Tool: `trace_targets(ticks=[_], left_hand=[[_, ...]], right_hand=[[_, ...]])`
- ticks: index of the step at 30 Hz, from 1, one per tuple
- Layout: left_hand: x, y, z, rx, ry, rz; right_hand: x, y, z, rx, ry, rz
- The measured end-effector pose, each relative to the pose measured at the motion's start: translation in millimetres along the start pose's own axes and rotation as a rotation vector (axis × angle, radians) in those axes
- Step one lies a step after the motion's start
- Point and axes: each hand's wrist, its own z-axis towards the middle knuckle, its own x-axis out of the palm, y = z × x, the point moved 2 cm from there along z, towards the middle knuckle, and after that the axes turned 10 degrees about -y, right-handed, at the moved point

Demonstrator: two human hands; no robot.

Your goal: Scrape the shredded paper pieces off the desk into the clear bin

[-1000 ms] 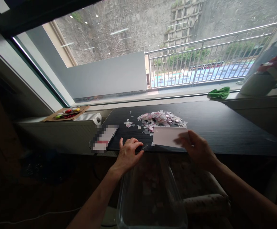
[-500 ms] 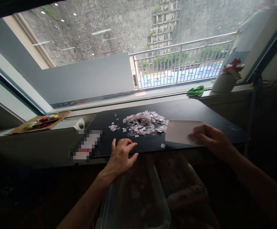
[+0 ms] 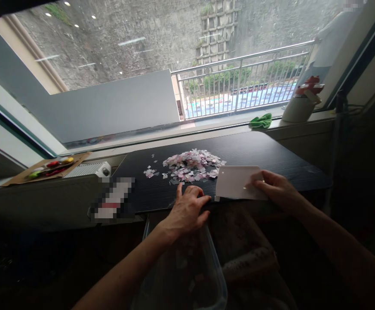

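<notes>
A heap of small pinkish-white paper pieces [image 3: 192, 163] lies on the dark table [image 3: 245, 150]. My right hand [image 3: 279, 189] grips a flat pale plastic scraper [image 3: 237, 183] by its right end; the scraper is tilted, its lower edge along the table's front. One loose paper piece [image 3: 217, 198] lies at the scraper's lower left corner. My left hand [image 3: 189, 209] is at the front edge, fingers apart with nothing in them, its fingertips close to that piece. Below the edge stands a clear plastic bin [image 3: 219, 271] with some paper pieces inside, partly hidden by my left arm.
A white pixelated item [image 3: 115, 198] sits at the table's left end. Beyond the table, the window sill holds a green cloth [image 3: 261, 121] and a spray bottle [image 3: 300, 105]. A white heater [image 3: 89, 169] and cardboard with colourful items [image 3: 50, 168] are at left.
My left hand has moved right along the front edge toward the loose piece. The scraper in my right hand has shifted left and slightly down, reaching that piece.
</notes>
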Motion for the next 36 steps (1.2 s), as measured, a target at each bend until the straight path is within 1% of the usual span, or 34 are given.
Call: trace_targets(ticks=[5,12,16,18,20,25,29,32,36], left_hand=[[2.6,-5.9,0.9,0.047,0.003,0.008],[3.6,-9.6,-0.7,0.074,0.001,-0.035],[2.2,-8.1,-2.0,0.062,-0.007,-0.031],[2.0,-7.2,-2.0,0.054,-0.003,-0.025],[1.9,-7.0,-1.6,0.052,0.005,-0.024],[0.7,-7.9,-0.9,0.053,-0.003,-0.026],[-0.3,-10.6,-1.7,0.074,-0.002,-0.031],[-0.8,-14.2,-3.6,0.115,0.019,-0.039],[-3.3,-16.5,-7.3,0.157,0.034,-0.047]], right_hand=[[0.7,3.1,-1.9,-0.014,-0.011,0.012],[-0.8,2.2,-3.1,-0.049,-0.03,0.061],[-4.5,2.9,1.1,-0.085,-0.063,-0.031],[-3.4,3.8,3.0,-0.079,-0.067,-0.092],[-0.2,4.1,3.9,-0.059,-0.06,-0.114],[5.9,3.5,2.0,-0.055,-0.03,-0.058],[1.9,4.8,-2.2,-0.047,0.007,-0.012],[-3.4,6.6,-5.5,-0.028,0.008,0.028],[-6.2,7.3,-7.8,-0.042,0.026,0.017]])
